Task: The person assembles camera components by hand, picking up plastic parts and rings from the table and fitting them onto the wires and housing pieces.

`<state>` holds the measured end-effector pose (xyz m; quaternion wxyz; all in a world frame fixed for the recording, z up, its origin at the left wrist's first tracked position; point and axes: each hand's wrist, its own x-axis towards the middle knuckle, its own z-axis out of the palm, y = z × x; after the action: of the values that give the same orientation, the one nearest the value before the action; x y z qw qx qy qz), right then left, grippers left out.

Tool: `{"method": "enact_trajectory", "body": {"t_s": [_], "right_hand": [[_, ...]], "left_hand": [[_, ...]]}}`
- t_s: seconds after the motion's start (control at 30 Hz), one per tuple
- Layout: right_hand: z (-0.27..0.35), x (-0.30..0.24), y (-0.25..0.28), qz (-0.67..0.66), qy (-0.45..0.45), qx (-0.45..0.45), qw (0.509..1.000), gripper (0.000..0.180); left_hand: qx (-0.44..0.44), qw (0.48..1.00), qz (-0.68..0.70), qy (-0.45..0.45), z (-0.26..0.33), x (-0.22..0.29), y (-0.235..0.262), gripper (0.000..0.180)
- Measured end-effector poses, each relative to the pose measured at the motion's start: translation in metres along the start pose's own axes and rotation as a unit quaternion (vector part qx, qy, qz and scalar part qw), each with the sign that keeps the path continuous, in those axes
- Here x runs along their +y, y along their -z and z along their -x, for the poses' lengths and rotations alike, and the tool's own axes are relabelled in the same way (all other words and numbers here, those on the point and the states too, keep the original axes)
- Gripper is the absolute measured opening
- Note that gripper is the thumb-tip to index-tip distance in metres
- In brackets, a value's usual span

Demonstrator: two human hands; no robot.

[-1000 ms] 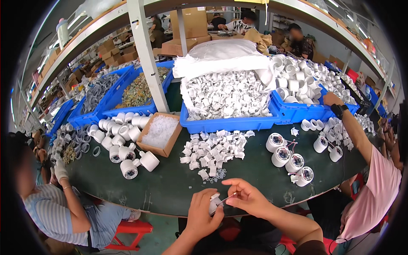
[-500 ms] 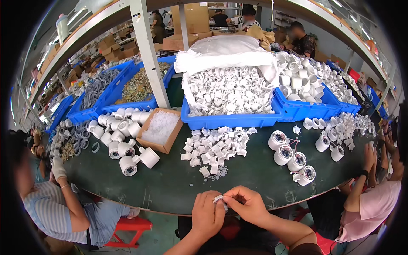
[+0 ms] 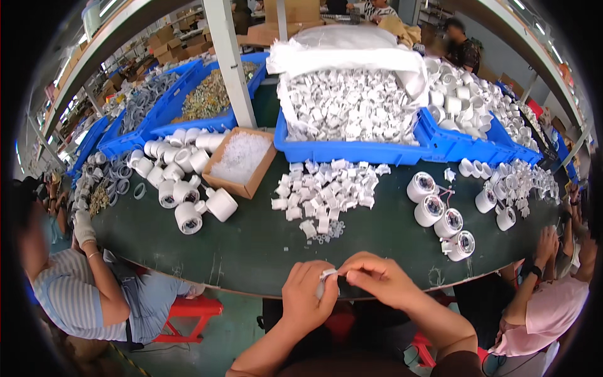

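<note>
My left hand (image 3: 306,295) and my right hand (image 3: 377,278) meet at the near edge of the dark green table (image 3: 251,245), both pinching one small white plastic part (image 3: 328,274) between their fingertips. Just beyond them on the table lies a loose heap of the same small white parts (image 3: 326,188), with a few tiny clear pieces (image 3: 330,234) at its near side. To the right of that heap stand several white round housings (image 3: 443,213) with dark insides.
A blue bin (image 3: 358,151) of white parts sits behind the heap, next to a cardboard box (image 3: 242,162) of clear bits and white cylinders (image 3: 182,182). One person in a striped shirt (image 3: 75,289) works at left, another in pink (image 3: 540,308) at right. A red stool (image 3: 188,311) is below.
The person at right has drawn the arm back from the blue bin to the table edge. My hands have come closer together on the white part and shifted slightly left.
</note>
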<state>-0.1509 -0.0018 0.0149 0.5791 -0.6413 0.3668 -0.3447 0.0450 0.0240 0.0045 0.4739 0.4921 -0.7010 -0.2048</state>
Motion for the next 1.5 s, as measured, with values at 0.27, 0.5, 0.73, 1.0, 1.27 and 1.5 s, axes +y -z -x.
{"method": "enact_trajectory", "body": {"t_s": [0.27,0.5,0.73,1.0,1.27,1.5], "right_hand": [[-0.034,0.007,0.045,0.266,0.062,0.205,0.94,0.009],[-0.066,0.022,0.032,0.35,0.113,0.13,0.921,0.016],[-0.065,0.026,0.028,0.407,0.144,0.113,0.895,0.02],[-0.082,0.019,0.063,0.507,0.16,0.212,0.82,0.026],[-0.068,0.019,0.07,0.433,0.03,0.206,0.877,0.022],[-0.02,-0.008,0.029,-0.091,-0.07,0.084,0.99,0.024]], "left_hand": [[0.02,1.0,0.01,-0.007,-0.005,-0.003,-0.005,0.005],[0.021,1.0,0.02,-0.009,-0.003,-0.005,-0.005,0.005],[0.023,0.999,0.039,-0.008,-0.001,-0.007,-0.002,0.005],[0.013,0.999,0.039,-0.013,-0.004,-0.008,-0.002,0.005],[0.017,0.999,0.042,-0.01,-0.004,-0.005,-0.003,0.005],[0.006,0.995,0.096,0.02,-0.001,-0.004,-0.009,0.012]]}}
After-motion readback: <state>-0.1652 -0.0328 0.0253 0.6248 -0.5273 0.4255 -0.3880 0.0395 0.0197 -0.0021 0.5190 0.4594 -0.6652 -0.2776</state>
